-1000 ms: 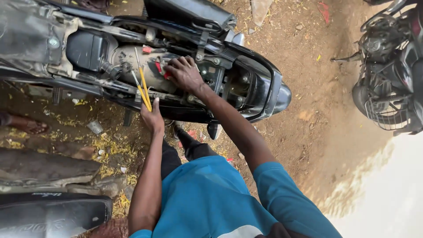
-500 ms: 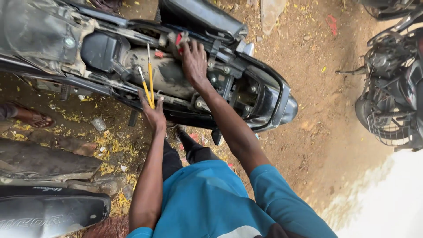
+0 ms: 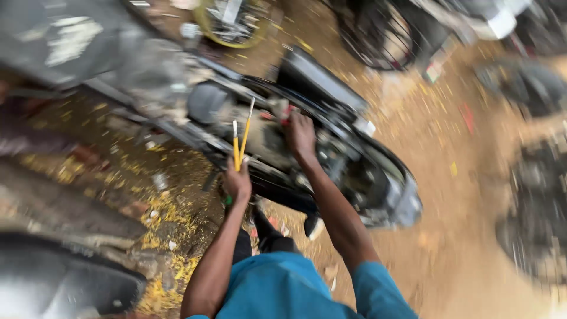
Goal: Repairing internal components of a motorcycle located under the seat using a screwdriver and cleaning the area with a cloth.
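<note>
A stripped black scooter (image 3: 348, 159) stands in front of me with its inner parts bared. My left hand (image 3: 237, 183) is shut on two yellow-handled tools (image 3: 240, 142) that point up over the scooter's frame. My right hand (image 3: 300, 136) reaches into the open body and rests on a part with a red piece (image 3: 283, 113) beside the fingers. The picture is blurred, so I cannot tell whether that hand grips anything. My blue sleeves and dark trousers fill the bottom.
Sandy ground (image 3: 449, 195) with yellow scraps (image 3: 159, 212) lies around. Dark body panels (image 3: 53, 283) lie at the lower left. Another motorcycle (image 3: 531, 218) stands at the right, and a wheel (image 3: 384, 29) at the top. A person's foot (image 3: 88, 155) shows at the left.
The view has swung and blurred, so the scooter now sits lower and more to the right. My right hand stays inside the scooter's body. My left hand still holds the yellow tools.
</note>
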